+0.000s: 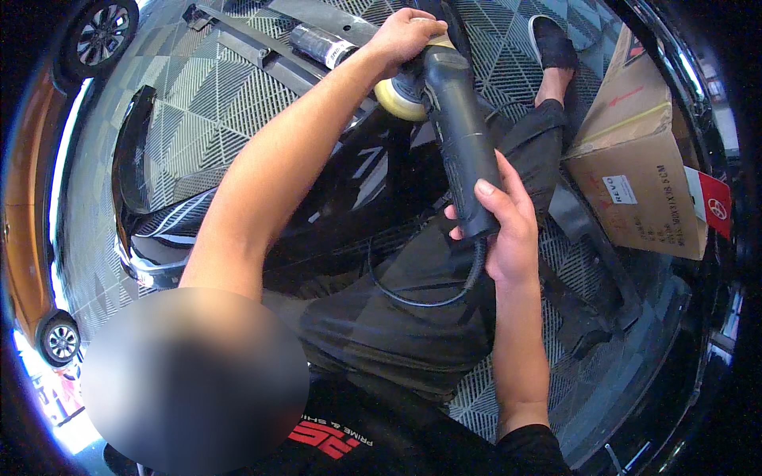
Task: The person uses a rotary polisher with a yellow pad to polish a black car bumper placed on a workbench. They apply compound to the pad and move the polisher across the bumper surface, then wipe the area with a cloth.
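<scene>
Both of my hands hold a black electric polisher [460, 127] with a round yellow-and-white pad [399, 100]. My left hand [406, 36] is closed over the head end. My right hand [508, 210] wraps around the rear of the body, where a black cord [421, 304] loops down. Below lies a glossy black car body panel [349, 178], perhaps a bumper, beside my legs. The pad faces to the left at the panel's far side; whether it touches the surface I cannot tell.
A dark bottle [317, 44] lies beyond my left forearm, near a metal stand [238, 40]. To the right stands a cardboard box [635, 174] with a red card [717, 206] on it. My foot in a dark shoe [553, 44] rests on the grey tiled floor. An orange car [32, 206] is far left.
</scene>
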A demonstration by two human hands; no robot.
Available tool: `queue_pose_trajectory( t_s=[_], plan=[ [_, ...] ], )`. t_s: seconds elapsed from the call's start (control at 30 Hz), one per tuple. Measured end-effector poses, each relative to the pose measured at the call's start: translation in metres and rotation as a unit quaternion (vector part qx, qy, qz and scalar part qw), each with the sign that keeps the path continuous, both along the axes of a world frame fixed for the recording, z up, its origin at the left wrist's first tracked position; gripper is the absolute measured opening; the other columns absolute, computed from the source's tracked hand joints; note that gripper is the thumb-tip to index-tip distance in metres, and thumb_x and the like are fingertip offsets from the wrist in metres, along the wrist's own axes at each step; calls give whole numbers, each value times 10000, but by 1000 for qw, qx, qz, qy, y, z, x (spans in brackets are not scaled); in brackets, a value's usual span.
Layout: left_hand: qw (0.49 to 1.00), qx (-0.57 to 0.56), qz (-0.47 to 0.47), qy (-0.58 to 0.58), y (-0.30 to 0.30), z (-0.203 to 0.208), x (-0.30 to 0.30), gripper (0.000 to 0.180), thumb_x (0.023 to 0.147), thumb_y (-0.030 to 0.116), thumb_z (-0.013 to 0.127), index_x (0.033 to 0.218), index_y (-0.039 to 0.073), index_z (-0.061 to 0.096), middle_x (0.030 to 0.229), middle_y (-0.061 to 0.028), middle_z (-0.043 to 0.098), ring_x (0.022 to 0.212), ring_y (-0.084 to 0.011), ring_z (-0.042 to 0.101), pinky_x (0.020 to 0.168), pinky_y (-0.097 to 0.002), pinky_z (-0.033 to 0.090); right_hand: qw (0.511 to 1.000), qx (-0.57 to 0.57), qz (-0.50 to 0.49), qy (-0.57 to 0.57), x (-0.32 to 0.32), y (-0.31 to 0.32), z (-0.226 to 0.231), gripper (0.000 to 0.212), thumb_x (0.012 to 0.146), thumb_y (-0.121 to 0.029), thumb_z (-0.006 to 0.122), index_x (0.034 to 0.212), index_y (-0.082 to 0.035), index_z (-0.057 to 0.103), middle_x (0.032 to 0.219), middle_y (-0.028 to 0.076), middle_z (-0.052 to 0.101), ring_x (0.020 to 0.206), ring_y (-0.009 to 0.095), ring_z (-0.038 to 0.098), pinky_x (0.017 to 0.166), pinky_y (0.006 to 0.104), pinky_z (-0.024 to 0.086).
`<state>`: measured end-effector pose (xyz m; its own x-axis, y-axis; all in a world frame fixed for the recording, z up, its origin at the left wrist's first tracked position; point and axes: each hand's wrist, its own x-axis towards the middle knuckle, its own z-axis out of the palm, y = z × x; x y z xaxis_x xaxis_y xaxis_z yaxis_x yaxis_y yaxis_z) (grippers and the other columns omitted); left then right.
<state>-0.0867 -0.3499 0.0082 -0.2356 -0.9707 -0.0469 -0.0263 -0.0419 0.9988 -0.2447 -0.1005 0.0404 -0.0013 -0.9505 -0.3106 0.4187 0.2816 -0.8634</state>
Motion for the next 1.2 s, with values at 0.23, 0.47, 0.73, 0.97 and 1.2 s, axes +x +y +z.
queue_pose_trajectory(
  t_s=[0.23,0.47,0.73,0.97,1.2],
  plan=[
    [1000,8,14,12,20,0,10,447,929,243,696,1267,-28,591,1090,-141,687,941,-204,678,837,-349,565,1000,-2,11,0,8,18,2,729,892,-198,715,1499,-11,357,1097,161,629,748,206,684,542,300,578],
    [999,8,38,14,44,5,30,446,927,255,702,1264,-15,592,1094,-137,682,943,-209,675,840,-352,566,1000,8,13,-7,20,37,3,723,899,-176,687,1513,-8,345,1121,165,627,765,213,685,555,307,583],
    [998,-19,50,-23,68,8,63,512,899,293,724,1270,-31,582,1127,-160,655,971,-203,651,873,-329,542,999,-10,36,-6,39,58,0,721,898,-178,663,1518,2,341,1139,182,625,786,226,692,584,308,599],
    [998,-14,61,-13,99,21,90,501,941,297,691,1292,-37,562,1115,-146,658,982,-181,643,879,-314,531,998,8,63,6,56,76,1,788,885,-148,730,1519,48,306,1269,161,581,1061,195,610,896,319,510],
    [998,5,70,10,122,17,117,490,958,290,673,1316,-22,550,1118,-127,660,977,-162,637,874,-299,525,996,5,91,0,72,98,-3,827,885,-177,754,1528,43,283,1347,178,551,1202,223,562,1052,360,430]
  ],
)
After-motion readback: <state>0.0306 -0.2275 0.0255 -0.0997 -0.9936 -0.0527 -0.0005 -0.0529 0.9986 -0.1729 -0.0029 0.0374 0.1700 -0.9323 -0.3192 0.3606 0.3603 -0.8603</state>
